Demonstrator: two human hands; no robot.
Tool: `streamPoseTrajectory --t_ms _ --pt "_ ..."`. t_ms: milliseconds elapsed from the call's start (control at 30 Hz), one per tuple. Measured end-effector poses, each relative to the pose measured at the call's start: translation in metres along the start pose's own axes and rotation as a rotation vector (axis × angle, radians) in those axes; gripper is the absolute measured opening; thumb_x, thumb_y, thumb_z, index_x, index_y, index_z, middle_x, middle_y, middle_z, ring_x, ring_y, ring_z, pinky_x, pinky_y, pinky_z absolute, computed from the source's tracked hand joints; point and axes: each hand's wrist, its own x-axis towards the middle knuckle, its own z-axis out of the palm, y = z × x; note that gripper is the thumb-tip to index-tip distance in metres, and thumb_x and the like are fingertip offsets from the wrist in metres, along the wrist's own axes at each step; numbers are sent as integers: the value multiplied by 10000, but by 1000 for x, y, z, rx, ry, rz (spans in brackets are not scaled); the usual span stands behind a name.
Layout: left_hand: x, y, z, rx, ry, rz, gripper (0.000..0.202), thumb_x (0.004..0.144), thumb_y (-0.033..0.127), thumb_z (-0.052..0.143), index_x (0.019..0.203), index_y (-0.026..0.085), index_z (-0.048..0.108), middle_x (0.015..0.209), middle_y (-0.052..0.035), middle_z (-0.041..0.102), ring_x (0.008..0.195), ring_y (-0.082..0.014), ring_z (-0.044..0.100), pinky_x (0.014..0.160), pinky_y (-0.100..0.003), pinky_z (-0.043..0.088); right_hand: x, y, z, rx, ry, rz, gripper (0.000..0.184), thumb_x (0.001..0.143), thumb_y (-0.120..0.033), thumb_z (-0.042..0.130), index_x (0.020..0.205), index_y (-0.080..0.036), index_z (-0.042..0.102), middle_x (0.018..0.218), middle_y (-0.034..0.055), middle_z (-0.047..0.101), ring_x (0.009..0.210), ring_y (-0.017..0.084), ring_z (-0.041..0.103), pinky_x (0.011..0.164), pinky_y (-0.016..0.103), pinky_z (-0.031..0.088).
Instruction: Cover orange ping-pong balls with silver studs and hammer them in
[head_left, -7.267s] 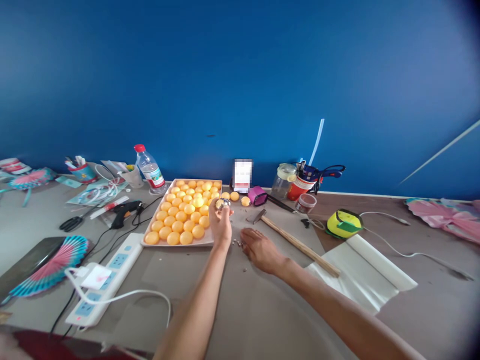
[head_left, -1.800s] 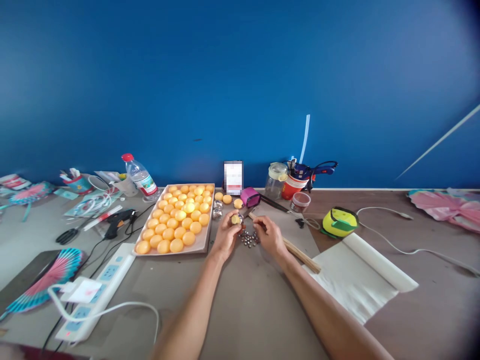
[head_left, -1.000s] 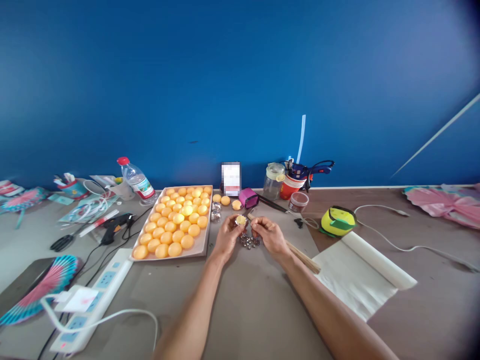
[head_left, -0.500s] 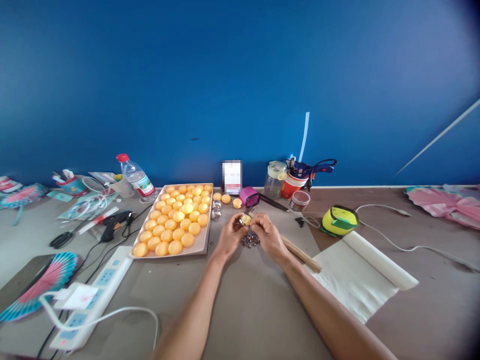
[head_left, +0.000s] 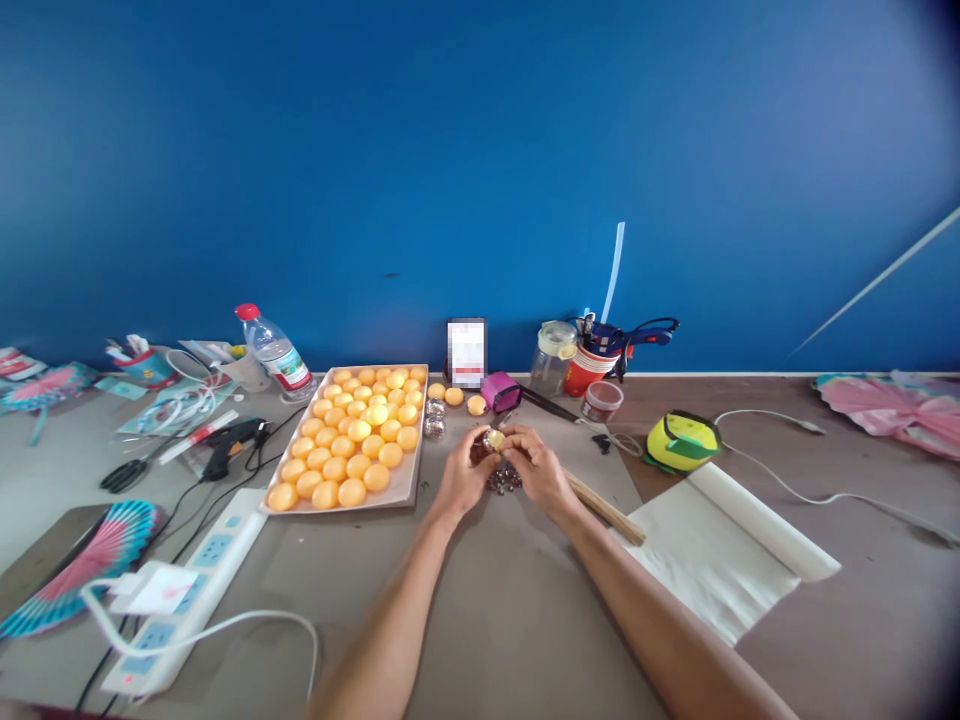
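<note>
An orange ping-pong ball [head_left: 494,441], partly covered in silvery shiny bits, is held between both hands above the table. My left hand [head_left: 466,472] curls its fingers and thumb round the ball's left side. From the right, the fingertips of my right hand [head_left: 536,468] are pinched at the ball; any small piece between them is too small to make out. Just below lies a heap of small silvery pieces [head_left: 505,480], partly hidden by my hands. Two silver-covered balls [head_left: 434,425] stand beside the box [head_left: 411,478] of orange balls. A few loose orange balls [head_left: 454,396] rest behind.
Behind my hands are a purple band roll [head_left: 501,392], a glass jar [head_left: 553,360] and a red cup [head_left: 589,372] of tools. Wooden sticks [head_left: 606,508] and a white sheet roll [head_left: 761,520] lie right. A power strip [head_left: 217,548] and glue gun [head_left: 225,448] lie left.
The ball has turned slightly in my fingers, showing more silver on its left side. Both hands stay close together at nearly the same spot.
</note>
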Motion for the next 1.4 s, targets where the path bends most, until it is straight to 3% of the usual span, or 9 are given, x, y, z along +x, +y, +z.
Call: streamPoseTrajectory --t_ms 233,567,867,1000,1167,1267,1400 --pt "1 -7 -3 137 26 80 450 702 267 639 1139 206 548 1043 -82 618 898 -206 581 820 -345 453 1 3 -4 -110 -40 -128 147 791 -192 430 797 -189 577 1070 76 516 1035 180 486 924 346 375" --pt "1 -10 -4 211 51 174 443 695 210 633 1133 227 562 1080 -89 609 967 -233 566 877 -383 427 2 4 -2 -108 -60 -112 131 777 -183 434 751 -196 562 1001 60 550 975 172 510 878 319 401" --pt "-5 -5 -1 361 86 270 403 725 179 584 1125 196 542 1062 -93 604 953 -221 559 862 -371 426 -2 6 5 -48 31 -104 77 768 -182 448 743 -196 520 970 60 566 935 180 528 849 335 411" --pt "-6 -2 2 402 93 253 399 730 171 567 1126 177 524 1068 -99 599 943 -211 561 849 -367 436 -4 6 12 36 123 -13 53 761 -211 485 812 -199 476 946 50 576 844 169 553 769 321 440" --pt "-7 5 5 175 44 128 382 746 277 586 1107 176 515 1023 -77 618 896 -187 581 811 -317 457 -1 4 5 135 148 80 169 783 -326 485 874 -183 499 804 33 604 734 166 569 686 292 448" --pt "-4 5 4 40 61 73 394 721 304 617 1080 172 526 1011 -70 617 888 -182 582 793 -301 462 3 1 -10 16 79 48 207 811 -332 434 856 -175 561 780 38 618 705 162 565 669 280 432" --pt "1 0 -1 -115 137 29 406 711 274 616 1094 186 513 1044 -64 589 844 -159 586 764 -292 471 4 2 -25 -450 -154 -83 173 775 -236 490 846 -197 643 846 45 636 821 176 544 758 298 372"
